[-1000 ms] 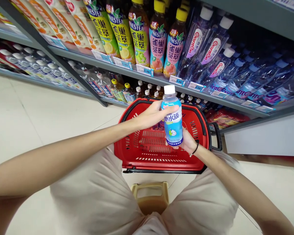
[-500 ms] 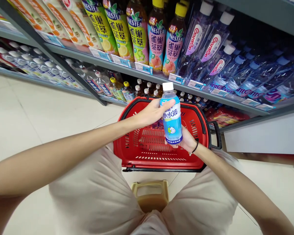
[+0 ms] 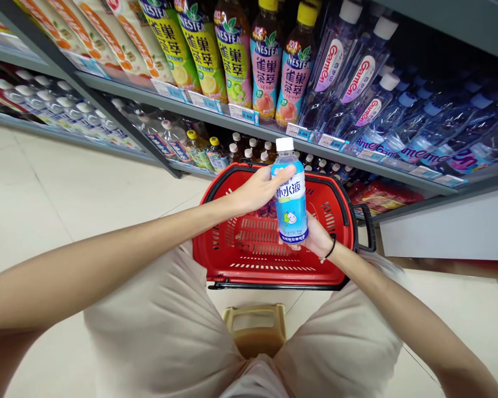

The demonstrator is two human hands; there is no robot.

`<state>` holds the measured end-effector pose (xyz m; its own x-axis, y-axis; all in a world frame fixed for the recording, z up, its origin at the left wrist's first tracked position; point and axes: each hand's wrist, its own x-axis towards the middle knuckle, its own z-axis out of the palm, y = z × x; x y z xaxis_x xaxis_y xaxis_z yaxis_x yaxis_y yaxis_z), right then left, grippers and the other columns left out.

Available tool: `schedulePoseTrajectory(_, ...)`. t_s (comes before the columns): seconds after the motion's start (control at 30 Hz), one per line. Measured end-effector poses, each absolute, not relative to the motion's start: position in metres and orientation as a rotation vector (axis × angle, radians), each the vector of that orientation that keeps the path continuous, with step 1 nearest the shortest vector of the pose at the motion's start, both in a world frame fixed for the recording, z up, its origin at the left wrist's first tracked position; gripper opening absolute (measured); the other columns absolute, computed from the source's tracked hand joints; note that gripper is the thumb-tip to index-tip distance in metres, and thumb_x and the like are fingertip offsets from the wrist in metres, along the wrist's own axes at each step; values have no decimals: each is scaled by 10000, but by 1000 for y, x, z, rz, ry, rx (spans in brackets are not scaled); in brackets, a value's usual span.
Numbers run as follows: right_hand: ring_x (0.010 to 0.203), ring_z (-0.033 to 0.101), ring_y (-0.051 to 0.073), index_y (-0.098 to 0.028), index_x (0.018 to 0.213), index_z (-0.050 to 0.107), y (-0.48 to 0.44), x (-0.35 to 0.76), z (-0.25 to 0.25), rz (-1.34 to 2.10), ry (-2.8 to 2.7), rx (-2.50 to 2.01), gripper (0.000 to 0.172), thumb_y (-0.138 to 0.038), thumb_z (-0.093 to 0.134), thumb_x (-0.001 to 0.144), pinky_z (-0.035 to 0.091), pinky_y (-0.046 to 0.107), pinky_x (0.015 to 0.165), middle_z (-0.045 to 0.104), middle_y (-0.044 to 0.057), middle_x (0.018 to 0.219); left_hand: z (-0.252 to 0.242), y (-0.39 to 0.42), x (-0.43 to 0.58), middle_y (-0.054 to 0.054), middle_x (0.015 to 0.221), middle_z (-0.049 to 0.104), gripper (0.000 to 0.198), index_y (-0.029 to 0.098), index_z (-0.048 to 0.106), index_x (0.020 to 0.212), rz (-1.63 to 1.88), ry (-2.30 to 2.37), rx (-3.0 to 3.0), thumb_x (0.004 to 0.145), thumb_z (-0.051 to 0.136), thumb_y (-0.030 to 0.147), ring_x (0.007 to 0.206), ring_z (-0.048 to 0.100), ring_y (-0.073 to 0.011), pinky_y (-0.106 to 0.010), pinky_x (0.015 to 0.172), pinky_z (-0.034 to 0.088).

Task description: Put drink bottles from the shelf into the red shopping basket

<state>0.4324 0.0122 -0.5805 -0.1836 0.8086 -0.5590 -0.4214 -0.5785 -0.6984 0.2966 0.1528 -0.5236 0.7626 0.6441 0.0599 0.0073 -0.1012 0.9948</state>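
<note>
Red bskt [image 3: 257, 279] below btl [image 3: 291, 205], nr shelf [image 3: 128, 90]

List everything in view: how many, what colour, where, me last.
Shelving: one unit, grey, ahead
Held bottle: one, blue and white, centre
Basket: one, red and black, under held bottle
Tea bottles: five in front, yellow-green or pink-blue, upper shelf
Water bottles: many, clear, right of tea
Packages: several, white and orange, left of tea
Lower bottles: many, mixed colours, bottom shelf
Packs: unclear count, red, bottom right shelf
Price tags: several, white and blue, shelf edge
Panel: one, white, right
Stool: one, tan, lower centre
Floor: one, cream, underneath
Trousers: one pair, beige, either side
Wristband: one, black, right wrist
Left hand: one, bare, bottle's upper side
Right hand: one, bare, bottle's base
Arms: two, bare, both sides
</note>
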Motion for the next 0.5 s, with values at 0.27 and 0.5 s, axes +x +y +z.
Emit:
schedulePoseTrajectory(0.27, 555, 715, 213, -110, 963, 655, 11, 429, -585, 1778, -395, -1307, 669, -467, 115, 1132, 385, 213, 342, 711, 117, 692, -515, 147, 294, -111, 1081, 758, 517, 129, 683, 1037, 430, 502, 1484, 830, 755, 597, 952, 701, -221, -354, 864, 585)
schedulePoseTrajectory(0.5, 426, 611, 170, -114, 1000, 653, 11, 427, -587, 1777, -394, -1321, 620, -462, 156, 1129, 391, 222, 339, 706, 95, 667, -512, 145, 292, -113, 1082, 772, 396, 111, 685, 1051, 381, 532, 1517, 877, 725, 465, 957, 720, -220, -352, 854, 603)
